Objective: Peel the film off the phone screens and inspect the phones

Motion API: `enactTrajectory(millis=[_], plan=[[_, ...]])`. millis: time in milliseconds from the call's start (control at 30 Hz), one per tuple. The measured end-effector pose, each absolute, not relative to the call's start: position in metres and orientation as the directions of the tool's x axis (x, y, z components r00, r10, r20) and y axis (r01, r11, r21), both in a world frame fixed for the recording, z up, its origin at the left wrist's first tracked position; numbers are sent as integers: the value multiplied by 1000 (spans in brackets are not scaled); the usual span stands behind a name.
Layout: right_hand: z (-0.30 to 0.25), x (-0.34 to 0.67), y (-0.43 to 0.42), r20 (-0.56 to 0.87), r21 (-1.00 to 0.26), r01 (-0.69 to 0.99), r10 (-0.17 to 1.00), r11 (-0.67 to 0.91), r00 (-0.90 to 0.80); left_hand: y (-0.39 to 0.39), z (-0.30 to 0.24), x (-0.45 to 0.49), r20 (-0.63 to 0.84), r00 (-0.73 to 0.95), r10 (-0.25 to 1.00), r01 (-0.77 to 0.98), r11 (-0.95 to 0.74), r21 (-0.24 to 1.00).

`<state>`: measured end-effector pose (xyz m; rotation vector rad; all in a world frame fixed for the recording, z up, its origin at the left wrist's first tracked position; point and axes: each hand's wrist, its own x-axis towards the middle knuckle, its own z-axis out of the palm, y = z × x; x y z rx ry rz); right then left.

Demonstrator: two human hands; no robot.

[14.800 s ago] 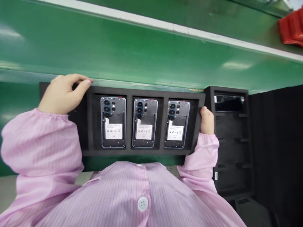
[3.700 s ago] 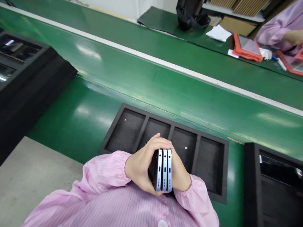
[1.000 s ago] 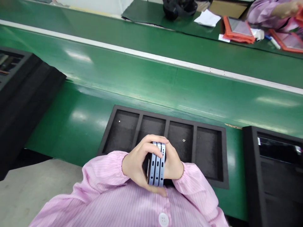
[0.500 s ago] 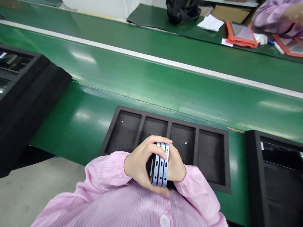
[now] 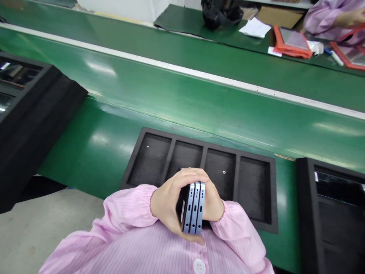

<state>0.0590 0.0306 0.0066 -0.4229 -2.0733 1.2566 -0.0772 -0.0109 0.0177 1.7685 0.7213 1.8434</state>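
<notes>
Close to my chest I hold a stack of three light-blue phones (image 5: 194,207), pressed side by side, their bottom edges with ports facing up at me. My left hand (image 5: 168,201) wraps round the stack from the left, fingers curled over its top. My right hand (image 5: 213,203) clasps it from the right, mostly hidden behind the phones. Just beyond my hands lies a black foam tray (image 5: 272,190) with several bare compartments on the green bench.
A green conveyor belt (image 5: 199,102) with a white edge strip runs across beyond the tray. Stacked black foam trays stand at the left (image 5: 31,110) and at the right (image 5: 330,213). Across the belt, another person's pink sleeve (image 5: 322,17) works beside orange trays (image 5: 291,40).
Long ago the phones lay in the tray; now they are stacked in both hands. Over the last second the stack only tilted slightly and my left fingers shifted on top.
</notes>
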Motion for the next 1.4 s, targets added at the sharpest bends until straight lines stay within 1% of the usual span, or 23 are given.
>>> enactTrajectory(millis=[67,200,367,500,667,733,800,900,967,1033,1067,1133,1167,1200,1233,1267,1300,1333,1367,1400], plan=[[5,60,30,401,-853,-66,570,517,-717,-13,18,-77,742,-33,670,46,-741,670],[1,62,29,426,-848,-85,576,524,-697,-16,19,-79,732,5,682,109,-728,677],[3,62,29,386,-870,-62,598,489,-703,-17,19,-82,706,23,708,135,-702,700],[2,62,29,387,-868,-56,600,494,-700,-19,20,-84,683,29,730,161,-677,718],[0,63,28,339,-879,-11,609,476,-717,-19,19,-85,664,47,746,155,-662,733],[0,64,28,340,-879,-15,604,477,-720,-21,18,-86,655,61,753,145,-656,741],[1,64,28,356,-868,-19,597,495,-719,-23,18,-87,631,103,769,156,-639,753],[5,65,27,394,-833,-9,582,553,-711,-27,19,-88,590,158,792,218,-610,761],[11,64,25,451,-782,-27,535,623,-715,-28,20,-88,619,152,771,219,-637,740],[19,64,23,507,-715,-42,476,698,-718,-28,20,-88,700,134,701,190,-712,676],[22,65,22,522,-684,-29,461,729,-718,-27,20,-88,748,130,650,195,-757,624],[26,71,22,489,-660,60,489,749,-722,-26,18,-90,829,164,535,271,-832,483],[26,75,23,434,-679,117,525,725,-732,-26,17,-92,859,199,472,332,-857,394],[25,81,24,352,-729,165,570,665,-742,-26,16,-93,877,249,412,389,-871,299],[23,87,26,246,-808,192,614,557,-750,-27,14,-95,885,304,353,424,-882,206],[19,92,28,125,-898,192,649,395,-751,-27,14,-96,885,356,300,427,-895,131],[16,97,30,1,-969,163,661,187,-751,-28,13,-96,879,400,260,401,-912,87],[13,100,31,-112,-993,115,645,-37,-756,-29,12,-95,871,434,231,350,-934,73],[11,102,32,-198,-970,64,608,-234,-769,-29,12,-93,862,460,212,282,-956,84],[10,101,31,-251,-926,24,569,-376,-783,-29,12,-90,853,483,197,207,-972,108]])
